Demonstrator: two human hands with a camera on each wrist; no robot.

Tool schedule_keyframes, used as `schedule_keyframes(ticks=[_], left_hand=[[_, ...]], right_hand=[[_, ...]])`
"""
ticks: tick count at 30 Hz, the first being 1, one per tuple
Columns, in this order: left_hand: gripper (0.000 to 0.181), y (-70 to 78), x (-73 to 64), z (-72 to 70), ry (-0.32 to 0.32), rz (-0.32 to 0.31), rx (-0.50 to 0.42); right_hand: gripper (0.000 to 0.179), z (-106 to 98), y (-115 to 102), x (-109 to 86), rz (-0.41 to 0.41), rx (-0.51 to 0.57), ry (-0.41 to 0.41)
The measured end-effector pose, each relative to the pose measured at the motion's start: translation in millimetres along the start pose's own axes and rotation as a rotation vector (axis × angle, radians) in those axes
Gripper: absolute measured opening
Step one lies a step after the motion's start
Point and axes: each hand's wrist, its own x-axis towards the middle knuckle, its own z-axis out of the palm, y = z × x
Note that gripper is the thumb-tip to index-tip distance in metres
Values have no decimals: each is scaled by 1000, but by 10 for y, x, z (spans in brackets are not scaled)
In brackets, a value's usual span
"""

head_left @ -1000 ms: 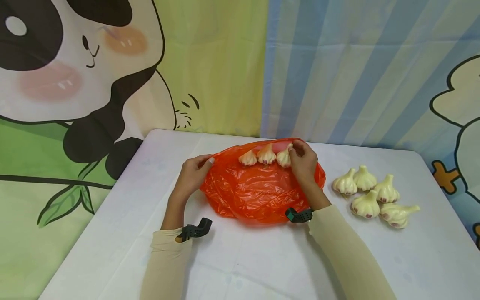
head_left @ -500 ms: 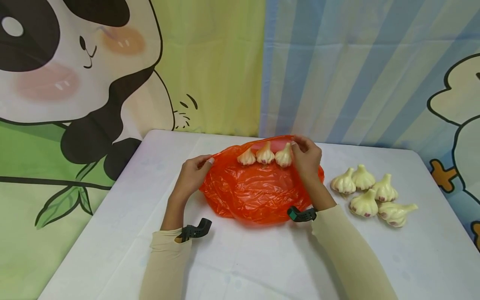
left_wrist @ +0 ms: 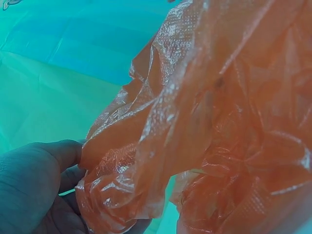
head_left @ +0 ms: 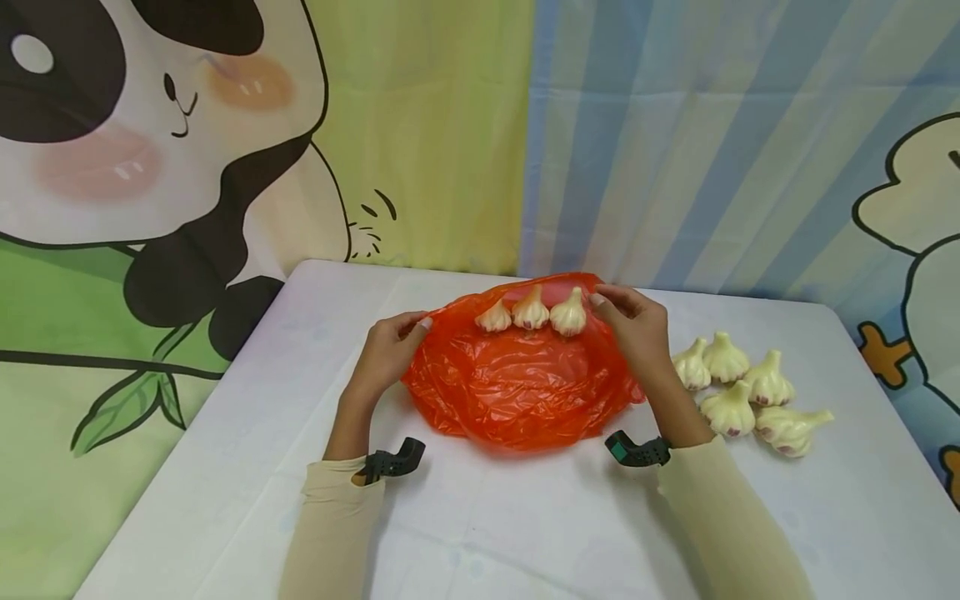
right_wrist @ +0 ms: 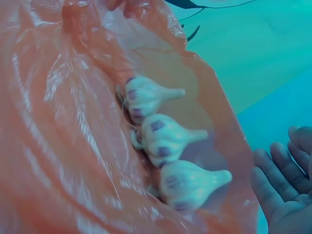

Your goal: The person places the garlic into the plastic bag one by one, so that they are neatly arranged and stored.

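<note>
Bright cloth backs the scene: a yellow-green panel (head_left: 427, 108) at 12 o'clock, a blue-striped panel (head_left: 720, 142) toward 1 o'clock and a cartoon panda (head_left: 172, 167) toward 10 o'clock. White tabletop (head_left: 480, 533) spreads below it, its far edge meeting the cloth and its two far corners rounded.

Near that far edge sits a red plastic bag (head_left: 517, 383), crumpled and glossy; take it as the centre of the clock. Three garlic bulbs (head_left: 532, 310) lie in a row at its 12 o'clock side, just within the far rim, stems toward that rim. Five more bulbs (head_left: 729, 410) cluster at 3 o'clock on the tabletop, the leftmost partly hidden behind the right arm. White surface runs from the bag's 6 o'clock side toward the viewer, between the two beige sleeves (head_left: 333, 533).

As for the hands, the left hand (head_left: 386, 354) pinches the bag's edge at 10 o'clock, just as it did a second ago. At 2 o'clock the right hand (head_left: 641, 329) holds nothing, fingers loose beside the rim; whether they touch the plastic I cannot tell. One second earlier its fingers were at the rightmost bulb in the row; now it has drawn off toward 3 o'clock, leaving that bulb fully in sight.
</note>
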Motion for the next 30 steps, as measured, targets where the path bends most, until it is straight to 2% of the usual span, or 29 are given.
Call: schedule_keyframes(ticks=[4,10,16,26,30], left_hand=[[48,3,-8,1,1,-2,9],[48,3,-12,-20,3,-18,9],[47,-8,-3,-37,5,-26,15],[47,-14,-7,-44,13,-16,15],[47,-21,-3,-43,12,-17,13]], right_hand=[[44,-139,-36,-94,-37,-10,-30],[38,-419,-108,-265,-62,-57,4],[35,-668,-152,-425,-98,-150,13],[32,-1059,-69,-615,-150,-299,77],[32,-1197,-64,-670,-142,-346,122]])
